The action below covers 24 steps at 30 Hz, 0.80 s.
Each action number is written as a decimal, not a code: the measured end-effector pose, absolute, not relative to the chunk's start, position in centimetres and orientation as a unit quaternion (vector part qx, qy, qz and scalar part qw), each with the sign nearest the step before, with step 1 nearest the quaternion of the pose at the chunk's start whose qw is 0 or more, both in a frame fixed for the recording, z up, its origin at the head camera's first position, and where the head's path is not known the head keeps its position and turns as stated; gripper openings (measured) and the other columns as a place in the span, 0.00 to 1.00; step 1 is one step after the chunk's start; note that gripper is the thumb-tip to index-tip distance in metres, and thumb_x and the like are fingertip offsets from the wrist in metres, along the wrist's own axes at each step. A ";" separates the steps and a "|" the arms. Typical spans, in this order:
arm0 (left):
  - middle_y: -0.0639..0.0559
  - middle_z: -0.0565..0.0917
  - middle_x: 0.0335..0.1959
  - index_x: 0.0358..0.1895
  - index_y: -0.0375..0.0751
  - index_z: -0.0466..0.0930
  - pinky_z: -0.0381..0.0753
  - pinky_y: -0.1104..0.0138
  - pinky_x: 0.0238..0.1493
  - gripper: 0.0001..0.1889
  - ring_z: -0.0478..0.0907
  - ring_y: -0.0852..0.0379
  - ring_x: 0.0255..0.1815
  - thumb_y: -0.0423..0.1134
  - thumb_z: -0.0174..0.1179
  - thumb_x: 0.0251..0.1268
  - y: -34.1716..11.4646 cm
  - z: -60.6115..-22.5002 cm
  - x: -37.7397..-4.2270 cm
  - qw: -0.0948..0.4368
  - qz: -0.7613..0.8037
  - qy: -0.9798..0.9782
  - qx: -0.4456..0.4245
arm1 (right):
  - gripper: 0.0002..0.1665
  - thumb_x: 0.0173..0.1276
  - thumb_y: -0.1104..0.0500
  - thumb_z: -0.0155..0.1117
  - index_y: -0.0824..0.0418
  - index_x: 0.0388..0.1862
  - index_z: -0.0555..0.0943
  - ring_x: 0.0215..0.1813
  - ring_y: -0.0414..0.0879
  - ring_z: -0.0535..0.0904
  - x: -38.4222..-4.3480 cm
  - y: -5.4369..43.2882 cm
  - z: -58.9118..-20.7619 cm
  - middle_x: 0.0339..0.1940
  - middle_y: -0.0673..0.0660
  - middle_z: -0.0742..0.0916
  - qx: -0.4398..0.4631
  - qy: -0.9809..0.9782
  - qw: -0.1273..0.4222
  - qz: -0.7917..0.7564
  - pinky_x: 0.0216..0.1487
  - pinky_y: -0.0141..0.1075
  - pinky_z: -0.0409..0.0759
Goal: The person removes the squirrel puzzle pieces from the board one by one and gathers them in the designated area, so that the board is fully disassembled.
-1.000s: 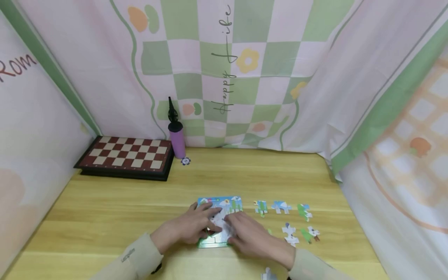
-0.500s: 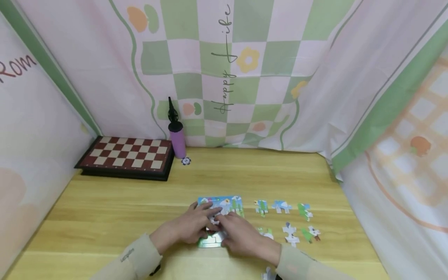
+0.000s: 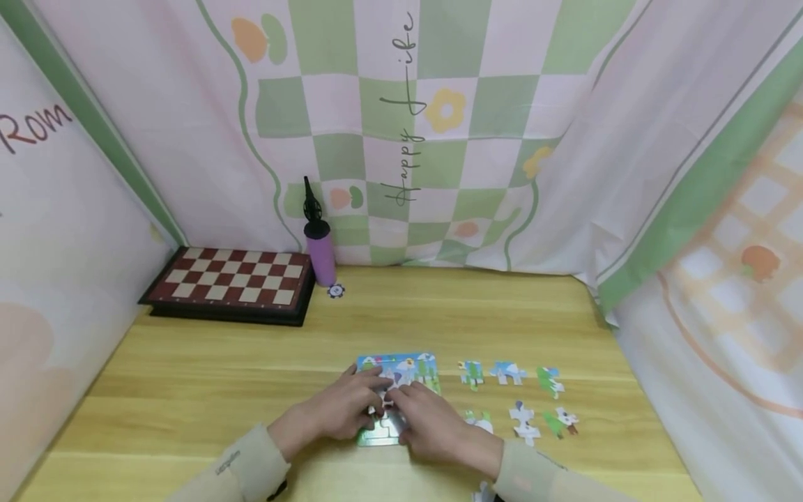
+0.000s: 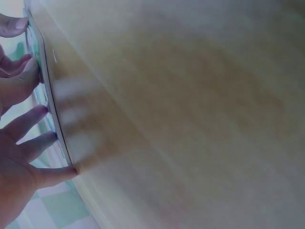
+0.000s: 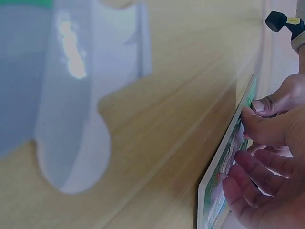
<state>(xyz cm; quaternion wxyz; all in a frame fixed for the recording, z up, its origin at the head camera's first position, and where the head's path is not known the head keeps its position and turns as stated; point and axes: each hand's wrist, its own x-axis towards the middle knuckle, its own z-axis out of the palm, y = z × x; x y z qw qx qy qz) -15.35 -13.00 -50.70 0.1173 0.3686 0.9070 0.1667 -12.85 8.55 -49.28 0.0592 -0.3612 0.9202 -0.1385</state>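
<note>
A jigsaw puzzle in a board with a cartoon picture lies in front of me, part of its tray bare. My left hand rests on its left side, fingers spread over the picture; in the left wrist view, the left hand's fingertips touch the board. From the right, my right hand touches the middle of the puzzle, its fingertips close to the left hand's. The right wrist view shows the right hand's thumb and fingers bent loosely over the board, apart from one another. What lies under the fingers is mostly hidden.
Loose jigsaw pieces lie to the right of the board, and another piece is near the front by the right sleeve. A folding chessboard, a purple hand pump and a small round chip stand at the back left.
My right hand has shifted left across the puzzle towards the left hand, uncovering a loose piece beside the board. The left hand has stayed nearly in place.
</note>
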 end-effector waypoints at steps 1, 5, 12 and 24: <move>0.49 0.76 0.76 0.39 0.56 0.90 0.58 0.28 0.79 0.06 0.64 0.39 0.82 0.40 0.72 0.59 -13.0 -50.7 -15.3 0.116 0.167 0.908 0.367 | 0.33 0.51 0.61 0.80 0.59 0.58 0.81 0.53 0.47 0.83 -12.8 8.5 -49.2 0.52 0.54 0.89 -0.360 0.920 0.061 -0.139 0.61 0.41 0.86; 0.51 0.75 0.76 0.33 0.57 0.89 0.58 0.29 0.79 0.04 0.64 0.39 0.83 0.41 0.73 0.58 -13.0 -50.7 -15.3 0.114 0.163 0.910 0.364 | 0.32 0.51 0.62 0.80 0.58 0.58 0.81 0.52 0.45 0.81 -12.9 8.4 -49.1 0.51 0.52 0.88 -0.355 0.921 0.073 -0.145 0.60 0.39 0.86; 0.53 0.72 0.79 0.33 0.58 0.88 0.58 0.31 0.80 0.02 0.61 0.40 0.84 0.45 0.72 0.61 -13.2 -50.4 -15.3 0.129 0.131 0.909 0.374 | 0.29 0.52 0.62 0.80 0.57 0.55 0.83 0.53 0.44 0.81 -13.1 8.3 -49.0 0.51 0.51 0.88 -0.357 0.918 0.088 -0.149 0.59 0.38 0.85; 0.53 0.67 0.82 0.26 0.59 0.81 0.58 0.33 0.82 0.10 0.59 0.44 0.85 0.50 0.69 0.66 -13.2 -50.1 -15.2 0.141 0.090 0.906 0.389 | 0.27 0.48 0.60 0.83 0.55 0.50 0.86 0.53 0.44 0.80 -13.6 8.3 -49.4 0.48 0.49 0.88 -0.367 0.916 0.082 -0.142 0.61 0.40 0.84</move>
